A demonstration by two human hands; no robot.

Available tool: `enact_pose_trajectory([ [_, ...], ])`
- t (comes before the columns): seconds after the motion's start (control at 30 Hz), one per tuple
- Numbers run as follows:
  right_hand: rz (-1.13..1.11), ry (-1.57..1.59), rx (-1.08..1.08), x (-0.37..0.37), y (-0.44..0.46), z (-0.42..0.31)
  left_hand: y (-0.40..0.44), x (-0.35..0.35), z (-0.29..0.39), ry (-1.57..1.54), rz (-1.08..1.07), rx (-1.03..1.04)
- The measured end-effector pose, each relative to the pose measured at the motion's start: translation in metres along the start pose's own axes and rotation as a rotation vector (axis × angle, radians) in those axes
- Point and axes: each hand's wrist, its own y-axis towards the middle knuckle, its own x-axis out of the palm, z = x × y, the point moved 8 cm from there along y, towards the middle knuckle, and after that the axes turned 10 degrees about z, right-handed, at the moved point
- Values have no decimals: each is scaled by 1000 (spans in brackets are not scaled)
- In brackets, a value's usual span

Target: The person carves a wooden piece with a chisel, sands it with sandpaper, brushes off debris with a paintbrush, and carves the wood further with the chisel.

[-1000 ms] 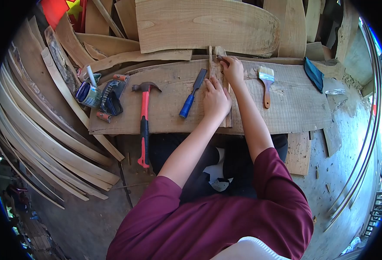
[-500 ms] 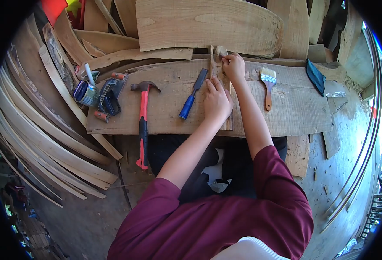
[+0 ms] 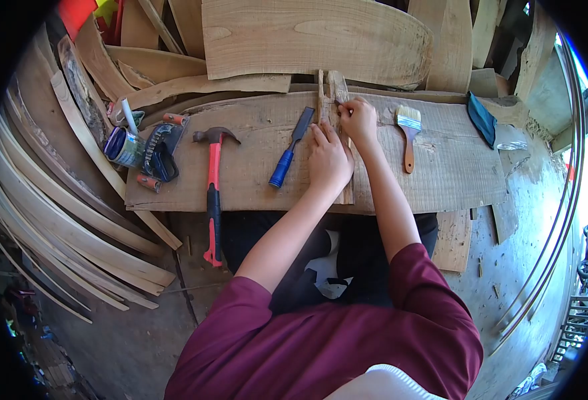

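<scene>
A narrow wooden strip [image 3: 337,87] with a long slot at its far end lies on the wide board [image 3: 440,180], pointing away from me. My left hand [image 3: 329,159] rests over the strip, its fingers bent around the left edge and holding it against the board. Beside the slot, my right hand [image 3: 359,121] is closed in a pinch at the strip's right side. A small dark bit shows at its fingertips, too small to name. Left of my left hand lies a chisel [image 3: 290,150] with a blue handle. A paintbrush [image 3: 409,137] lies to the right of my right hand.
A red and black claw hammer [image 3: 214,180] overhangs the board's near edge. At the left are a black tool [image 3: 160,157] and a can [image 3: 126,147]. A dark green cloth [image 3: 482,120] lies far right. Curved wooden strips [image 3: 74,207] and planks [image 3: 314,40] surround the board.
My right hand has slid a short way toward me along the strip. My left hand stays in place on it. The whole view has shifted slightly.
</scene>
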Motion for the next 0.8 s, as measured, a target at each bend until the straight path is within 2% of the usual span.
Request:
enact_pose_trajectory([
  [0.17, 0, -29, -10, 34, 38, 14, -1, 1, -1, 17, 2, 3],
  [0.23, -77, -90, 17, 43, 41, 14, 0, 1, -1, 9, 2, 2],
  [0.4, -26, -23, 30, 19, 19, 15, 0, 2, -1, -34, -64, -21],
  [0.57, 3, 16, 79, -8, -12, 11, -1, 0, 0, 13, -17, -1],
  [0.73, -13, -70, 45, 10, 12, 17, 1, -1, 1, 16, -31, -11],
  [0.8, -10, -109, 14, 19, 31, 21, 0, 1, 2, -20, -109, -35],
])
